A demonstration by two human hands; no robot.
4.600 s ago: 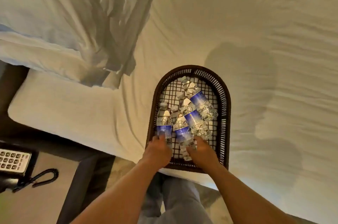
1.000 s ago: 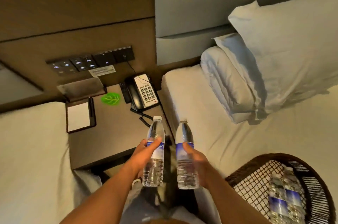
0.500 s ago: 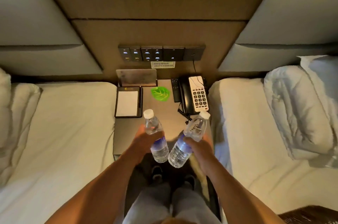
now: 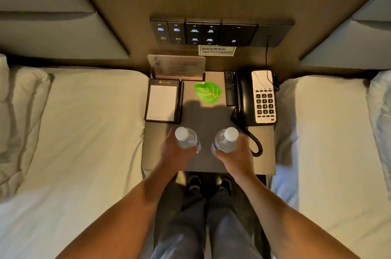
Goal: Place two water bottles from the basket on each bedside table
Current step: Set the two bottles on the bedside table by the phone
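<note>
Two clear water bottles with white caps stand upright over the front half of the grey bedside table (image 4: 208, 119), seen from above. My left hand (image 4: 173, 156) is wrapped around the left bottle (image 4: 186, 138). My right hand (image 4: 234, 156) grips the right bottle (image 4: 226, 139). The bottles are about a hand's width apart. Their bases are hidden by my hands, so I cannot tell whether they touch the tabletop. The basket is out of view.
At the back of the table lie a notepad holder (image 4: 164, 102), a card stand (image 4: 176, 67), a green leaf-shaped coaster (image 4: 208, 91), a remote (image 4: 229, 87) and a black telephone (image 4: 257, 97) with a coiled cord (image 4: 255, 142). Beds (image 4: 84, 132) flank both sides; a switch panel (image 4: 203, 32) is on the wall.
I turned from the basket on the bed to the bedside table with one bottle in each hand. Since half a second ago the tilted bottles have come upright and lower over the table.
</note>
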